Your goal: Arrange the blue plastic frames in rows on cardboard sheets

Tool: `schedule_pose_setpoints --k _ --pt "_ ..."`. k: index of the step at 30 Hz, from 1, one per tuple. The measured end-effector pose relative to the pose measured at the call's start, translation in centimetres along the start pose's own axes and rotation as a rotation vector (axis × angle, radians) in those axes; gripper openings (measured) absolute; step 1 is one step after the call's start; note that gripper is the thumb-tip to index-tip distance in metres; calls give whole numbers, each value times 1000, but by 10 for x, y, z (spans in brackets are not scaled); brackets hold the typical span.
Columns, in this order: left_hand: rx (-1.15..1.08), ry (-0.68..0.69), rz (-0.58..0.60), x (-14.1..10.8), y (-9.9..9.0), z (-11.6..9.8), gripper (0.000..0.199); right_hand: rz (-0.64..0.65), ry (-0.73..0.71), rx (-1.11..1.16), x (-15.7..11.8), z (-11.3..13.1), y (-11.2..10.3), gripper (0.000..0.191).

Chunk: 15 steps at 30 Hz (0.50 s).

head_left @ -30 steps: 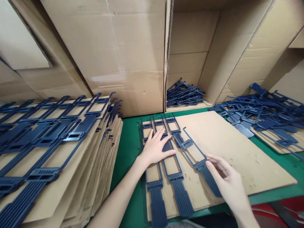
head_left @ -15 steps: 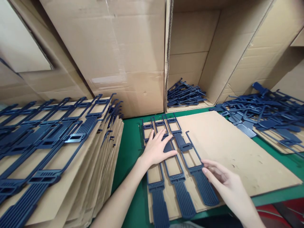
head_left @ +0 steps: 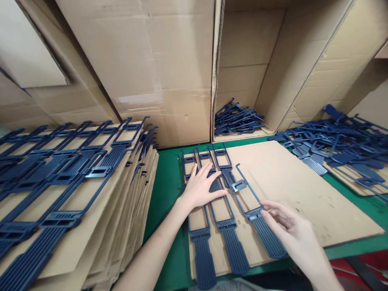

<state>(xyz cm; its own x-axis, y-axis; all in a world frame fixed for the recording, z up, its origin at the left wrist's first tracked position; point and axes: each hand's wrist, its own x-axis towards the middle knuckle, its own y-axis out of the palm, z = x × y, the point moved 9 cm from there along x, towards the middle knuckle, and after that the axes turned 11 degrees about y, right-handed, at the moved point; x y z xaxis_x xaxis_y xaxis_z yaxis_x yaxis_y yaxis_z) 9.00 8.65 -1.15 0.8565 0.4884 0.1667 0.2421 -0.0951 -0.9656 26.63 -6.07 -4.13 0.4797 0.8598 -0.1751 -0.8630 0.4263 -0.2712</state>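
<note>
My left hand (head_left: 201, 188) lies with fingers spread over dark blue plastic frames (head_left: 235, 250), each with an open rectangular loop and a ribbed paddle end. These frames lie side by side on a cardboard sheet (head_left: 291, 182), their paddles towards me. Between thumb and fingers, my right hand (head_left: 287, 224) pinches the side of another such plastic frame (head_left: 268, 238), close to where its loop meets the paddle. That frame is slightly slanted, to the right of the others. Its upper end comes close to a frame in the far row.
On the left stands a tall stack of cardboard sheets (head_left: 121, 226) layered with the same frames. A loose heap of blue parts (head_left: 342, 141) lies at the right. Thin blue parts (head_left: 238, 119) sit inside an open cardboard box (head_left: 247, 44) behind the green table (head_left: 165, 178).
My right hand has shifted slightly right with the pinched frame, whose paddle has swung right and whose crossbar now tilts. My left hand stays nearly in place.
</note>
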Motion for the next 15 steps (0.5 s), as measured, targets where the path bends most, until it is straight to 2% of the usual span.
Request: schedule_pose_setpoints --k 10,15 --pt "-2 -7 5 0 0 0 73 -75 -46 -29 1 0 -12 34" --pt "5 -11 19 0 0 -1 73 -72 -66 -26 -5 7 -15 33"
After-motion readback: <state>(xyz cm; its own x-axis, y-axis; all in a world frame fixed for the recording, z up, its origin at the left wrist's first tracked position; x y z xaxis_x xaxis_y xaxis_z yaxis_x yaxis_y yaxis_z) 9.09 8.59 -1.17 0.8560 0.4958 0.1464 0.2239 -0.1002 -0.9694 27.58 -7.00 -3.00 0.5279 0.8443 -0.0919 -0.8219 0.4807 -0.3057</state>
